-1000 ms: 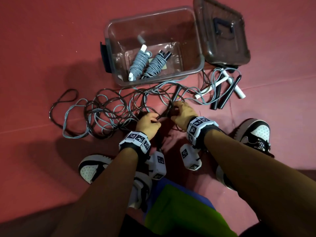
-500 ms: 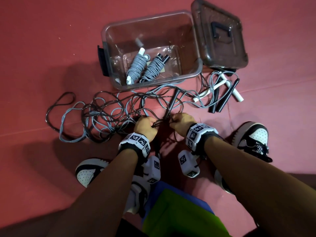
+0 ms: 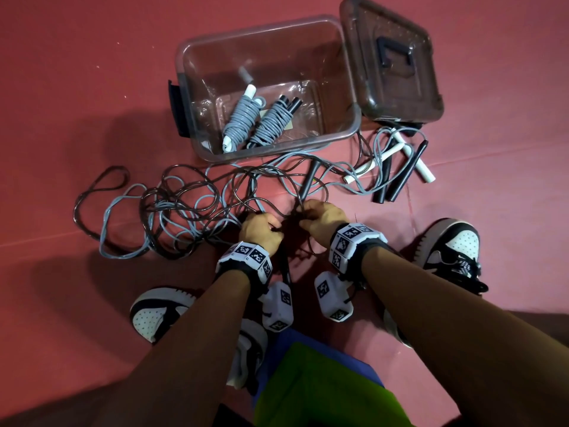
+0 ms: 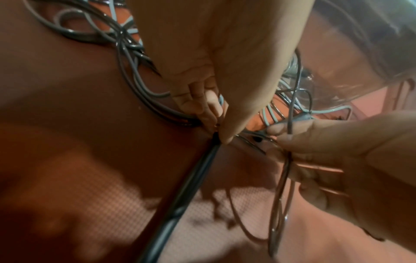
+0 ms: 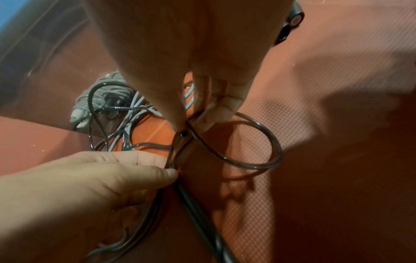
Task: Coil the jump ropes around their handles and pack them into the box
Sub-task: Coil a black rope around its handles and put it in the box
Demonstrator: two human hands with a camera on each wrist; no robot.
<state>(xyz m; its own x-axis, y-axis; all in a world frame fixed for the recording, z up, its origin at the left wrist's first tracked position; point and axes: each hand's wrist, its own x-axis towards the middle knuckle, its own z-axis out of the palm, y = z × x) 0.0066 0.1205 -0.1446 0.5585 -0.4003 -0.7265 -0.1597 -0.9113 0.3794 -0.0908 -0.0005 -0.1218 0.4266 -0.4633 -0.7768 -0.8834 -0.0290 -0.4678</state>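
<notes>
Both hands pinch dark rope (image 5: pixel 254 165): left hand (image 3: pixel 261 229) beside black handle (image 4: pixel 180 204), right hand (image 3: pixel 323 221) holding loop.

No words, numbers or brand names can be read in any of the views. The only signs are the black-and-white square code patterns on the white wrist bands (image 3: pixel 245 256) and on the small white blocks (image 3: pixel 332 296) that hang under the wrists; they carry no letters. A small pale label (image 3: pixel 264 114) lies on the box bottom, too blurred to read.
</notes>
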